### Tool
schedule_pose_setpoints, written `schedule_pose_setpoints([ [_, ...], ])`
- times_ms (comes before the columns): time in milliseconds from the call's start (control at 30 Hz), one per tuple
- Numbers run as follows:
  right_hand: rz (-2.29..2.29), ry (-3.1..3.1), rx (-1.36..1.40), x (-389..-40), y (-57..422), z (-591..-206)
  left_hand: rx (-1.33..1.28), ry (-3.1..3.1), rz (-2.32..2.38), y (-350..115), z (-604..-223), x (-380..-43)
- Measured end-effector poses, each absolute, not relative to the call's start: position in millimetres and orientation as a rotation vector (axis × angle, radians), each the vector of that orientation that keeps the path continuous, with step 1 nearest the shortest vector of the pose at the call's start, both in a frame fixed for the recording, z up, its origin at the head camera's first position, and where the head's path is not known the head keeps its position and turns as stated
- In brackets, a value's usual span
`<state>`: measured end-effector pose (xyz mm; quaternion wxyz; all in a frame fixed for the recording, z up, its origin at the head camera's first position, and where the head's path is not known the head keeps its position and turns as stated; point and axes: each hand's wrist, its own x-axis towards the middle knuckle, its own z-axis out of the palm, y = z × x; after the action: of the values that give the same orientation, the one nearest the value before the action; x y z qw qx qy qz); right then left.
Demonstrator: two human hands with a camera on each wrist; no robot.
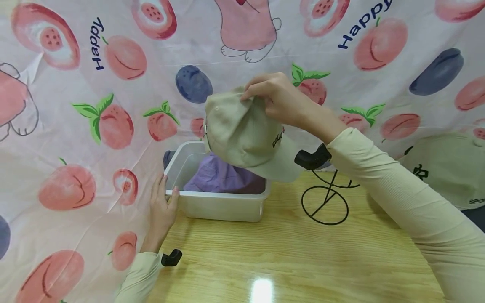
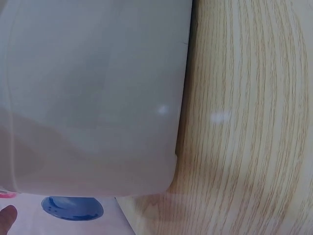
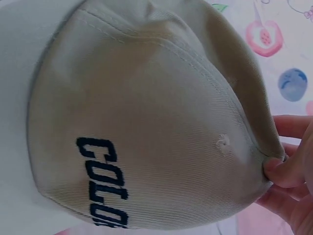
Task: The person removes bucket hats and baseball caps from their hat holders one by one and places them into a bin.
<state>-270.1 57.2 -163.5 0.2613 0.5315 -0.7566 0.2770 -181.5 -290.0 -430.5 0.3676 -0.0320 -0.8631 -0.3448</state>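
My right hand (image 1: 278,94) pinches a beige baseball cap (image 1: 238,130) by its crown and holds it in the air above a white plastic bin (image 1: 223,206). Dark letters are stitched on the cap's front, and its brim points to the right. In the right wrist view the thumb and fingers (image 3: 288,171) grip the top of the cap. Inside the bin lies a purple cloth item (image 1: 217,174), partly hidden by the cap. At the bin's left end my left hand (image 1: 163,206) rests with its fingers against the rim and wall.
A black wire stand (image 1: 325,205) is on the wooden table (image 1: 303,265) right of the bin, partly behind the right arm. Another light cap (image 1: 447,168) with dark lettering sits at the far right. Fruit-printed cloth (image 1: 125,97) hangs behind and to the left.
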Motion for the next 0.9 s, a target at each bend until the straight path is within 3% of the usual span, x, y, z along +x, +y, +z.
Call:
schedule_pose_setpoints([
  [900, 0.939, -1.935, 1.448, -303, -20, -229, -0.115, -2.193, -0.852, -292, -433, -186],
])
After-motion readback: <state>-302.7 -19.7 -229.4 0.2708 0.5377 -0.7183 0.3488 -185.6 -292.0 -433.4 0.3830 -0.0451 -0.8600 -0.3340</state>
